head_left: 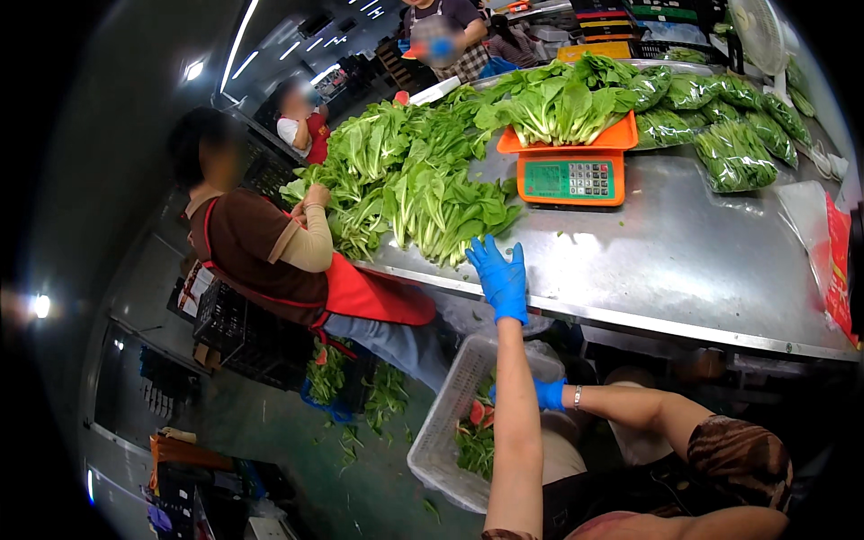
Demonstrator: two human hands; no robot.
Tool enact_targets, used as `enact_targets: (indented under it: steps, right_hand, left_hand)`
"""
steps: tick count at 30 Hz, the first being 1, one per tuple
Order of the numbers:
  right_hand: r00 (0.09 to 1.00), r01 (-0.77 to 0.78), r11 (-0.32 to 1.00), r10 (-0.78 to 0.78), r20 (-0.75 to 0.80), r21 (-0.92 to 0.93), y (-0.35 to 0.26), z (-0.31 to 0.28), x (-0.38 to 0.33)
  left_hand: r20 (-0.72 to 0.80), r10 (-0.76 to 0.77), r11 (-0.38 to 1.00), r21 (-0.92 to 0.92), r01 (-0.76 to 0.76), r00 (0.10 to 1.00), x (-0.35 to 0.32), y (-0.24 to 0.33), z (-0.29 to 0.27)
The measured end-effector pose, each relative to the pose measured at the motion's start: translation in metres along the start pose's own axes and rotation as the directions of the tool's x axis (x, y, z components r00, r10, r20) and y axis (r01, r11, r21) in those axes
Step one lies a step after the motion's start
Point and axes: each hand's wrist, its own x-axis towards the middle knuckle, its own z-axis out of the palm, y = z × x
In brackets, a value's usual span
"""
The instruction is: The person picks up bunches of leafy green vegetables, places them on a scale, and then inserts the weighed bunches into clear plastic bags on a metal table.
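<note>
Head view: a heap of leafy greens [423, 193] covers the left end of a metal tabletop [657, 252], with pale stalk ends lying toward the near edge. The left hand [500, 281], in a blue glove, is over that edge, at the lower right of the heap. Its fingers [490, 250] are spread wide with nothing between them, and their tips are right by the nearest stalks; whether they touch cannot be told. The right hand [551, 394], also gloved in blue and with a band [577, 396] at the wrist, is lower than the near edge, by a pale plastic basket [441, 414]. The left forearm [516, 405] covers part of it, so I cannot tell how its fingers stand or whether they hold anything. More greens [475, 450] and something red [481, 413] lie in the basket.

Right of the heap, set back from the near edge, stands an orange scale [570, 200] with a bunch of greens [562, 103] on its tray [619, 135]. Clear bags of greens [736, 155] are piled toward the far right corner of the tabletop, near a white fan [759, 36]. A co-worker [261, 238] in a red apron [382, 292] stands at the left end, hands [315, 195] at the heap. Loose leaves [349, 441] are on the floor [301, 459].
</note>
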Motion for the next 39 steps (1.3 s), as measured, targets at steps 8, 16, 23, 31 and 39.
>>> enact_targets:
  steps: [8,16,23,31,39]
  right_hand:
    - [0.995,0.072,0.947,-0.091,-0.046,-0.312,0.038,-0.011,0.009]
    - [0.983,0.146,0.966,-0.166,-0.078,-0.212,-0.014,0.014,0.007]
    - [0.991,0.022,0.88,-0.081,-0.104,-0.474,0.016,-0.01,0.014]
    - [0.991,0.122,0.913,-0.133,-0.002,-0.389,-0.029,-0.003,-0.004]
    - [0.998,-0.036,0.99,0.03,-0.049,-0.14,-0.012,-0.004,0.0]
  left_hand:
    - [-0.001,0.035,0.999,0.002,-0.035,0.999,0.001,0.014,0.005]
    - [-0.01,0.024,0.998,0.057,-0.023,1.0,0.002,-0.011,-0.006]
    - [-0.014,0.024,0.999,0.045,-0.024,1.0,0.001,0.007,0.005]
    - [-0.035,-0.004,1.0,0.01,0.005,0.999,-0.001,-0.002,0.006]
    - [-0.021,-0.007,1.0,-0.029,0.006,1.0,0.0,0.004,0.007]
